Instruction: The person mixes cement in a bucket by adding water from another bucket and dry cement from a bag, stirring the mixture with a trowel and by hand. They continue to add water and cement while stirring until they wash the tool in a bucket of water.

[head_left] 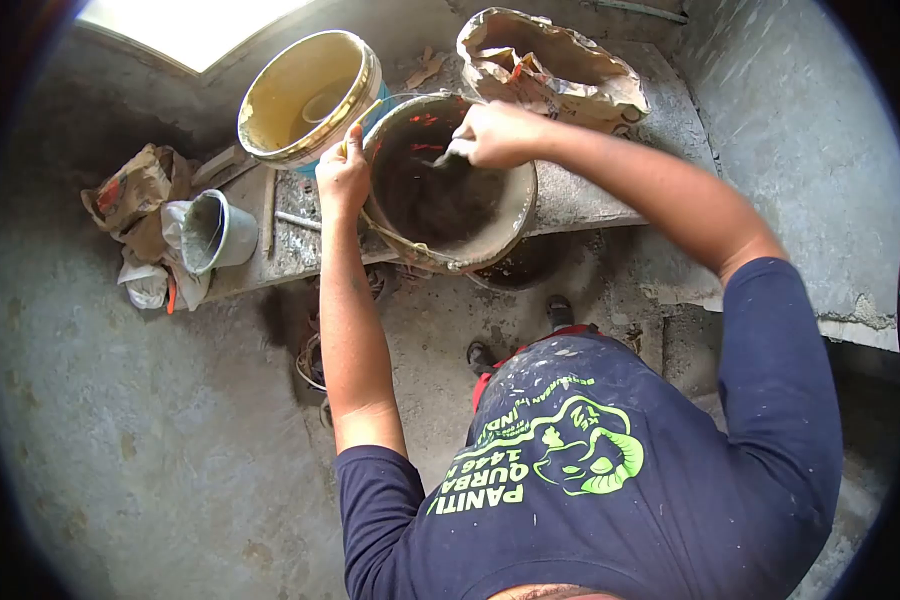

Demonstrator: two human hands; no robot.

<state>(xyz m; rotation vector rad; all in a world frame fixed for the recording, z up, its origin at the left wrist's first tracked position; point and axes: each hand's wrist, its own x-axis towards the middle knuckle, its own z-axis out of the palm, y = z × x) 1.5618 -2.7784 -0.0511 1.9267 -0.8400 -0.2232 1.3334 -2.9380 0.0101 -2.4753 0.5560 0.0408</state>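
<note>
A large bucket (453,262) with a crusted rim stands tilted at the edge of a ledge, with dark grey powder or mortar mix (435,205) inside. My left hand (342,180) is closed around the yellow grip of the bucket's wire handle (368,110), at the left of the rim. Over the bucket's mouth, my right hand (498,135) is closed on a small grey-coated trowel (444,158). Its blade points down into the bucket and is partly hidden and blurred. Touching the bucket on its left is a wide yellowish pail (255,105), which is tipped.
An open paper sack (555,75) stands behind the bucket on the concrete ledge (610,190). To the left are a small grey pail (232,235), crumpled paper bags (150,190) and a wooden stick (268,212). Under the ledge sits another dark container (520,272). A rough wall (800,120) rises at right.
</note>
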